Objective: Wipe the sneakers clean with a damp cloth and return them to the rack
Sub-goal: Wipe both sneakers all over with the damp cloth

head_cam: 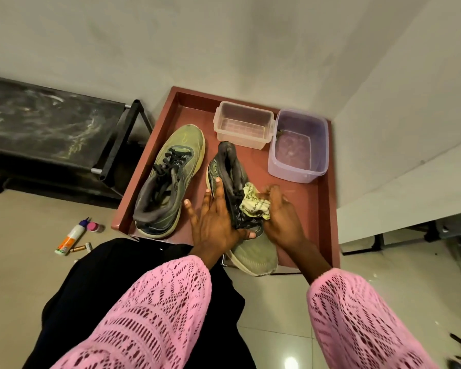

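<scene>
Two olive-green sneakers lie on a reddish-brown tray (322, 209). The left sneaker (171, 177) sits upright, toe pointing away. The right sneaker (253, 251) lies toe toward me, tipped on its side. My left hand (213, 219) rests on its side with fingers spread straight and the thumb hooked under its laces. My right hand (280, 217) grips a crumpled yellow-white cloth (254, 202) and presses it against the sneaker's dark collar and laces.
A clear plastic box (242, 123) and a purple tub of water (298, 147) stand at the tray's far end. A black shoe rack (51, 129) stands to the left. A glue bottle (71, 237), a small pink jar and batteries lie on the floor. White walls enclose the corner.
</scene>
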